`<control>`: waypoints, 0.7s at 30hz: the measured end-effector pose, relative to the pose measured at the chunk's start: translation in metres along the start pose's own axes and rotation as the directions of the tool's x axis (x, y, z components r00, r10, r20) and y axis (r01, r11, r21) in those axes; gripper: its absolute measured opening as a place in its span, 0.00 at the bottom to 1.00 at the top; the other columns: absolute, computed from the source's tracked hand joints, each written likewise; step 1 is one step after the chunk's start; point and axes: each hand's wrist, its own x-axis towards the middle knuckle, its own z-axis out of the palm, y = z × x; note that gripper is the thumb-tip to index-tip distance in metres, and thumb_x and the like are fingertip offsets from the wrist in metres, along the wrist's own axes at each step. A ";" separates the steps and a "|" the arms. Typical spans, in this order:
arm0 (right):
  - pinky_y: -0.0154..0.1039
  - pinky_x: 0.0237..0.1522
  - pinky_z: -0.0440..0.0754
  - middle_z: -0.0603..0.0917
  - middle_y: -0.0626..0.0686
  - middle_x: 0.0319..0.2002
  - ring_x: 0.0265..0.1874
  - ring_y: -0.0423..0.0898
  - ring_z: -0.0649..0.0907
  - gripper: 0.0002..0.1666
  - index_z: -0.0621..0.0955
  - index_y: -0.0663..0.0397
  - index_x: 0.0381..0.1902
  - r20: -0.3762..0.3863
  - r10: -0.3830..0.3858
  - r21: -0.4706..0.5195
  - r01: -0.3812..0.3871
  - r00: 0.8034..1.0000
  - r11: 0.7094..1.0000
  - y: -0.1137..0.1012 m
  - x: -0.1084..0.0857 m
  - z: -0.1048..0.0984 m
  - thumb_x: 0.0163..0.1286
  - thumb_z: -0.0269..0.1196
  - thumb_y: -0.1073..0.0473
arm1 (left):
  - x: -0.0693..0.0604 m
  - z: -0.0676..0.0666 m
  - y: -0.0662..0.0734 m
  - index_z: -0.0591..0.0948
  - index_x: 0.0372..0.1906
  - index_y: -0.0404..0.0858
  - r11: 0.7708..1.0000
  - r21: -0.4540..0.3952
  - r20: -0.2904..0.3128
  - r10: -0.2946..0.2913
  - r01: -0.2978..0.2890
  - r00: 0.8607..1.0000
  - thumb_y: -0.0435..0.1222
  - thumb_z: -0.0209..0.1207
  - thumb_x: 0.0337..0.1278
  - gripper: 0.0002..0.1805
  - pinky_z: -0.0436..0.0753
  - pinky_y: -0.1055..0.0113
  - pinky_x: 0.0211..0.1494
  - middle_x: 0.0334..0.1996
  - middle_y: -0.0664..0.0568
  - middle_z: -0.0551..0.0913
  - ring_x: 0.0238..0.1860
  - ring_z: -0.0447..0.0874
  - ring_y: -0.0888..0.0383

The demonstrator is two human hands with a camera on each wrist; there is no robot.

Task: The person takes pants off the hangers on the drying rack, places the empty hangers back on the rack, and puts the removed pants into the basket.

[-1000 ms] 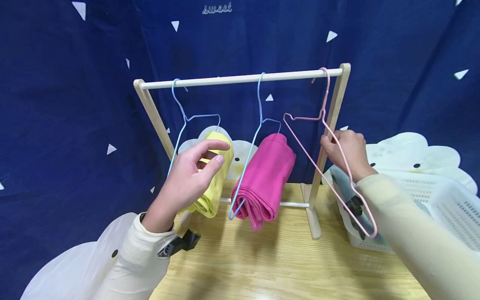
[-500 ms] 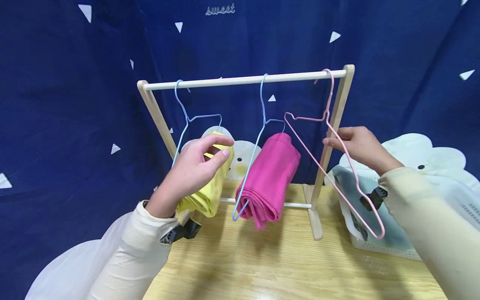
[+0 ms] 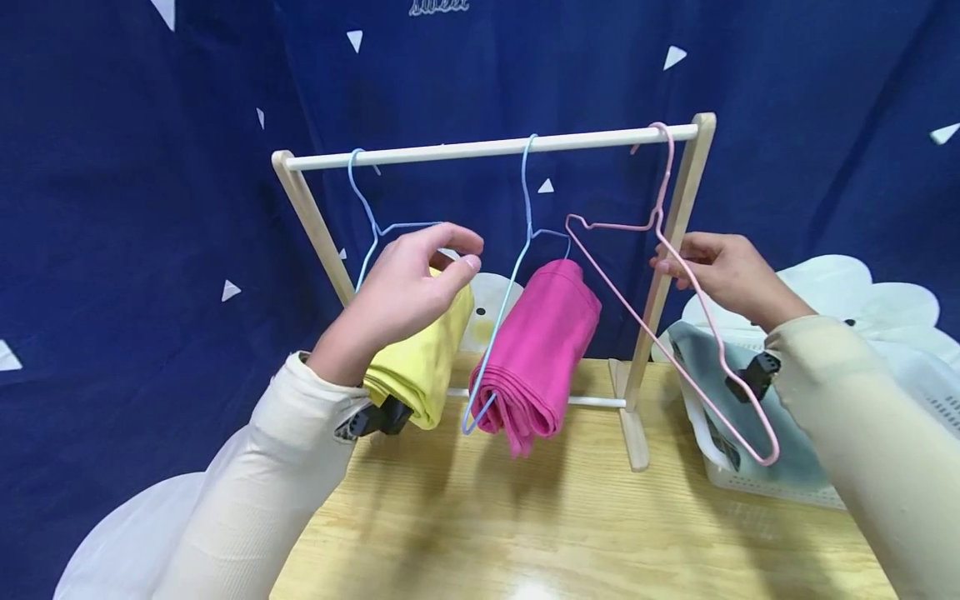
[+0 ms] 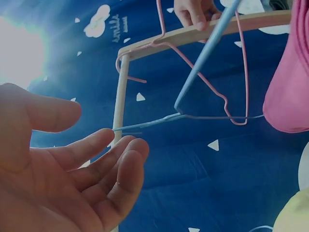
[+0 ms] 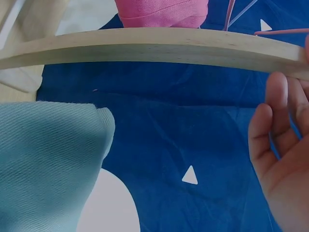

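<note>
In the head view a small wooden clothes rack stands on the table. A folded yellow cloth hangs on the left blue hanger. The middle blue hanger carries a folded magenta cloth. At the bar's right end hangs a bare pink hanger. My left hand hovers in front of the yellow cloth, fingers loosely bent and holding nothing. My right hand holds the rack's right post behind the pink hanger, with thumb and fingertips at its edges.
A white plastic basket with a grey-blue cloth in it sits right of the rack, partly hidden by my right sleeve. Behind everything hangs a dark blue curtain with white triangles and cloud shapes. The table has a light wood grain.
My left hand has risen slightly and shifted right. The right hand has moved a little up the post and its forearm has swung outward. The hanging cloths look unchanged.
</note>
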 end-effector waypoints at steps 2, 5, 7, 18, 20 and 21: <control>0.32 0.37 0.76 0.86 0.27 0.37 0.35 0.37 0.81 0.28 0.81 0.53 0.51 -0.001 0.003 0.000 -0.003 1.000 1.000 0.000 0.000 -0.002 0.67 0.63 0.37 | 0.006 -0.002 0.002 0.79 0.58 0.42 1.000 -0.024 0.017 -0.017 0.017 1.000 0.41 0.53 0.70 0.17 0.81 0.59 0.52 0.53 0.51 0.84 0.49 0.83 0.54; 0.33 0.37 0.78 0.87 0.31 0.41 0.35 0.37 0.81 0.30 0.79 0.52 0.54 -0.007 0.013 -0.006 -0.013 1.000 1.000 0.001 0.000 -0.003 0.67 0.62 0.36 | 0.013 -0.003 0.001 0.79 0.58 0.41 0.992 -0.114 0.056 -0.055 0.061 0.997 0.40 0.53 0.70 0.17 0.81 0.61 0.50 0.53 0.49 0.84 0.49 0.83 0.53; 0.34 0.36 0.78 0.88 0.32 0.42 0.34 0.39 0.81 0.31 0.79 0.52 0.55 -0.014 0.008 -0.008 -0.008 1.000 1.000 0.000 0.000 -0.003 0.67 0.62 0.36 | 0.018 -0.004 -0.001 0.79 0.58 0.40 0.979 -0.177 0.080 -0.087 0.100 0.993 0.39 0.52 0.71 0.17 0.82 0.63 0.48 0.53 0.47 0.83 0.49 0.83 0.52; 0.37 0.30 0.74 0.84 0.38 0.29 0.31 0.46 0.77 0.28 0.81 0.52 0.53 -0.024 -0.004 -0.039 0.003 1.000 0.999 -0.005 -0.001 -0.002 0.68 0.62 0.36 | 0.052 -0.001 -0.005 0.78 0.60 0.40 0.987 0.086 0.012 -0.138 0.136 0.990 0.44 0.52 0.69 0.21 0.75 0.57 0.65 0.58 0.48 0.81 0.58 0.78 0.53; 0.37 0.29 0.75 0.88 0.39 0.35 0.30 0.44 0.77 0.28 0.81 0.52 0.54 -0.020 -0.015 -0.032 0.014 1.000 0.999 -0.004 -0.002 -0.001 0.68 0.62 0.37 | 0.059 0.002 -0.004 0.78 0.60 0.40 0.983 0.119 0.014 -0.141 0.138 0.990 0.45 0.52 0.69 0.21 0.75 0.57 0.65 0.57 0.49 0.82 0.58 0.78 0.53; 0.37 0.29 0.74 0.89 0.41 0.39 0.30 0.43 0.77 0.28 0.81 0.53 0.54 -0.019 -0.023 -0.033 0.022 1.000 0.999 -0.004 -0.002 0.000 0.68 0.62 0.38 | 0.062 0.003 -0.004 0.78 0.60 0.40 0.982 0.131 0.015 -0.141 0.138 0.990 0.45 0.52 0.69 0.21 0.75 0.58 0.64 0.57 0.49 0.82 0.58 0.79 0.53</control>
